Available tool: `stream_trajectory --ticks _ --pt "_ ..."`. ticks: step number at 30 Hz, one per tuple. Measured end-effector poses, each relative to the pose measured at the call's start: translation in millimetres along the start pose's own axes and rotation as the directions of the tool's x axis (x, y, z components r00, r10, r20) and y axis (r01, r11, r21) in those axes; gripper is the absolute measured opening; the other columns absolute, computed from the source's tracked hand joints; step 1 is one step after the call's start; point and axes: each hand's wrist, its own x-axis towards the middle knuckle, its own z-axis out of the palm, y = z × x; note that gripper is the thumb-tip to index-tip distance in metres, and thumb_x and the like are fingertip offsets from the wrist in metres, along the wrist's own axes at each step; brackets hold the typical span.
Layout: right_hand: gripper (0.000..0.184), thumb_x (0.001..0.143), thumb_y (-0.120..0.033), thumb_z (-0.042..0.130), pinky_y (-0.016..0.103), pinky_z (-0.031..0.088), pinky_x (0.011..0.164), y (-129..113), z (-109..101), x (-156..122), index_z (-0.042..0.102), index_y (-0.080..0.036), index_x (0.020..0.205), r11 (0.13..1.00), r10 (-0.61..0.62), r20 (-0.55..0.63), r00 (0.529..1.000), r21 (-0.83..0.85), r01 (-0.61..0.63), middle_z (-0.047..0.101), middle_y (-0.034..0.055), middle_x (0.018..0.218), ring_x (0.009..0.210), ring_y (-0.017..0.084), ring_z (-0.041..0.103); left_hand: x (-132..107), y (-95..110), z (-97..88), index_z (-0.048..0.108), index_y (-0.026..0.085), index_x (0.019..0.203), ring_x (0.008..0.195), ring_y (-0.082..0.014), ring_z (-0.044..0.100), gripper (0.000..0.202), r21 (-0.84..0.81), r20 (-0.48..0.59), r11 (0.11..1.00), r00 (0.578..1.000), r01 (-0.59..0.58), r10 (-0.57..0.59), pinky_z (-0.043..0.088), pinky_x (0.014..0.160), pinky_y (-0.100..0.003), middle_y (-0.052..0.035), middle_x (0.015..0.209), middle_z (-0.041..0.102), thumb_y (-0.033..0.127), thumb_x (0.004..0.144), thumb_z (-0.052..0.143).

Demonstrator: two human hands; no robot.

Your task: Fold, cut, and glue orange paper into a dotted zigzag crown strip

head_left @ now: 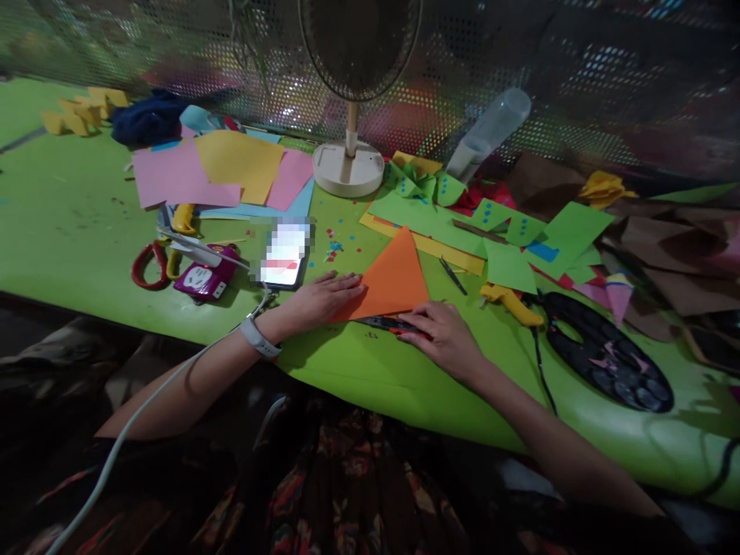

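An orange paper, folded into a triangle, lies on the green table in front of me. My left hand rests flat on its left corner, fingers stretched out. Along the lower edge of the paper is a slim black-and-red tool, like a utility knife. My right hand has its fingers closed round the tool's right end, which they partly cover. Black tweezers lie just right of the paper. A lit phone is beyond my left hand.
Coloured sheets and a fan stand behind. At left are red-handled scissors and a purple device. Green cut-outs, a yellow glue gun and a black palette lie right. A pale cable crosses my left arm.
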Motion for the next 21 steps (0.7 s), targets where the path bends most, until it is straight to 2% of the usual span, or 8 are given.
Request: stream_trajectory --ticks 10,15,21 --pt "0.028 0.092 -0.033 0.063 0.04 0.042 0.077 -4.8 1.8 3.0 0.071 -0.02 0.116 1.0 -0.006 -0.02 1.0 -0.017 0.006 0.066 0.0108 0.099 0.091 0.026 0.059 1.3 2.9 -6.0 0.035 0.02 0.15 0.146 -0.0196 0.033 0.05 -0.005 0.013 1.0 1.0 0.017 -0.017 0.024 0.12 -0.043 -0.011 0.158 0.035 0.019 0.1 0.034" --pt "0.028 0.092 -0.032 0.063 0.04 0.044 0.076 -6.7 5.4 3.5 0.07 -0.021 0.116 1.0 0.023 -0.023 0.999 0.016 -0.023 0.066 0.0105 0.099 0.091 0.026 0.059 2.0 -4.6 -9.8 0.035 0.021 0.151 0.145 -0.0179 0.034 0.053 -0.023 0.049 0.999 0.998 -0.029 0.03 0.027 0.119 -0.039 -0.0084 0.158 0.035 0.013 0.099 0.032" --pt "0.028 0.091 -0.033 0.064 0.041 0.046 0.079 -12.7 8.7 9.1 0.07 -0.023 0.117 1.0 0.003 -0.015 1.0 0.028 -0.002 0.066 0.0107 0.099 0.092 0.026 0.058 0.4 -8.3 -5.6 0.032 0.024 0.152 0.145 -0.0182 0.034 0.057 -0.021 0.004 0.999 0.999 -0.034 0.034 0.028 0.119 -0.04 -0.0069 0.158 0.035 0.011 0.097 0.034"
